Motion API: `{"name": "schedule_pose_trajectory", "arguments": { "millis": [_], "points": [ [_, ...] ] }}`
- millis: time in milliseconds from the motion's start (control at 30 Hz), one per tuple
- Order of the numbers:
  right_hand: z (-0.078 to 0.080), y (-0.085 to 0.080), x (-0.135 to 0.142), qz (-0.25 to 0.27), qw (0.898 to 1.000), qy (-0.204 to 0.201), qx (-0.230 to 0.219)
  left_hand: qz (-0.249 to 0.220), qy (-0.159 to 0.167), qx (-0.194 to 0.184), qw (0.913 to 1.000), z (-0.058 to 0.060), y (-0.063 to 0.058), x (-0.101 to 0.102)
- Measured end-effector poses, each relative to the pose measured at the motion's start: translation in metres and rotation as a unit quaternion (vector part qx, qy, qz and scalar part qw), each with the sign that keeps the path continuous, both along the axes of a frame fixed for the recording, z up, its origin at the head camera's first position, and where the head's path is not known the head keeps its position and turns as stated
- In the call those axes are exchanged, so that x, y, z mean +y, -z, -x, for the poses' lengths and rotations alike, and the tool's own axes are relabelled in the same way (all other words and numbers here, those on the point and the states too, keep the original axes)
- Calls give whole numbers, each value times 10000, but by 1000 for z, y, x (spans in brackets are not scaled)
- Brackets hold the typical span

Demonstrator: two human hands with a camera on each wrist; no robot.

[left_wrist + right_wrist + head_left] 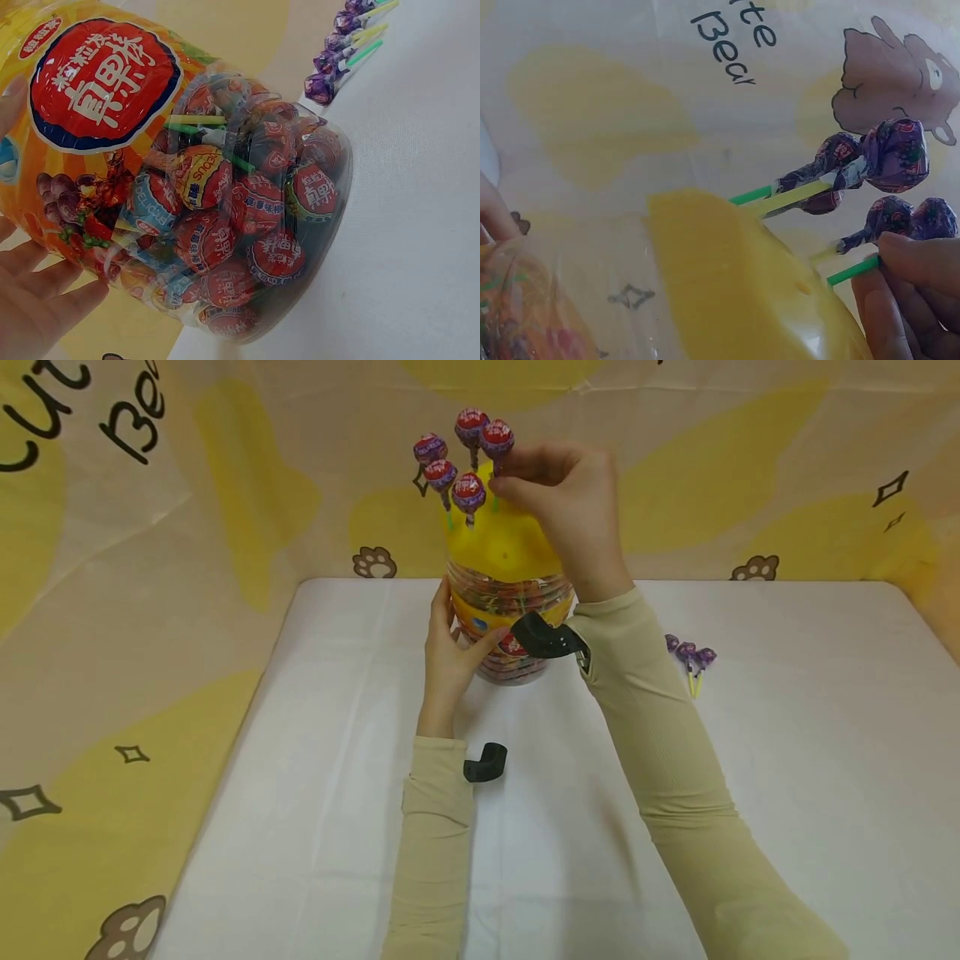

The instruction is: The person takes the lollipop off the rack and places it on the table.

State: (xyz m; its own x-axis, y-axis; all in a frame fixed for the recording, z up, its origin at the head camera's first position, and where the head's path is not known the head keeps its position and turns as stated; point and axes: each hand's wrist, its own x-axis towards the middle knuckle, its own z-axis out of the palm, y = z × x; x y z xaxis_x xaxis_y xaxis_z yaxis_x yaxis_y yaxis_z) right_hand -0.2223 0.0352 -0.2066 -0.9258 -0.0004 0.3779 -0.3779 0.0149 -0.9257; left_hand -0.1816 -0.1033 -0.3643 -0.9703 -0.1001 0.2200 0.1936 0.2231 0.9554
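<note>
A clear plastic candy jar with a yellow domed lid stands upright on the table. My left hand grips its side, thumb in front. Wrapped lollipops fill the jar, and its orange label shows in the left wrist view. Several purple-and-red lollipops stand up from the lid on their sticks. With thumb and fingers, my right hand pinches another lollipop just below its head. Its green stick points down to the lid, the lower end right at the yellow surface.
Several more purple lollipops with yellow and green sticks lie in a row on the white table, right of the jar. Behind the table hangs a yellow-and-beige patterned cloth. A black wrist mount juts from each sleeve.
</note>
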Motion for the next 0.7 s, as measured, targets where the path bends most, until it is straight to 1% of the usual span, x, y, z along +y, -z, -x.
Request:
{"name": "schedule_pose_trajectory", "arguments": {
  "millis": [167,333,433,500,600,700],
  "points": [
    [1,3,0,459,9989,-114,63,7,13,4,10000,-1,-1,0],
    [1,6,2,1012,9944,-244,164,-3,14,-71,10000,-1,0,0],
    [-3,8,7,1308,9907,-329,194,-30,24,-103,9999,-1,2,1],
    [-9,12,14,1477,9882,-375,177,-42,31,-124,9999,-1,3,3],
    [-23,26,29,1739,9840,-375,-13,-48,2,-187,9998,-3,6,3],
    [-39,50,49,1803,9828,-293,-257,-29,-36,-237,9997,-6,7,4]
  ]
}}
